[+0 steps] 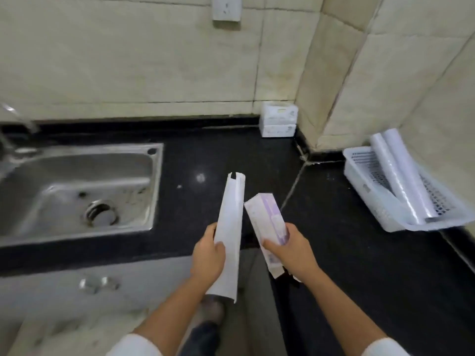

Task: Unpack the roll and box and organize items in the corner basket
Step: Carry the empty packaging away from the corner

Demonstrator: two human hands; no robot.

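Note:
My left hand (208, 255) grips a long white paper wrapper (230, 227), curled like a tube and pointing away from me over the counter's front edge. My right hand (290, 249) holds a slim white and purple box (266, 224), tilted, its top end close to the wrapper. At the right, a white plastic basket (370, 201) sits on the black counter in the corner. Two clear-wrapped white rolls (401, 181) lie in it, leaning against the wall.
A steel sink (77, 191) with a drain fills the left of the black counter (334, 253); a tap (15, 129) stands at its far left. Two stacked white tissue packs (279, 119) stand against the back wall. A wall socket (226, 7) is above.

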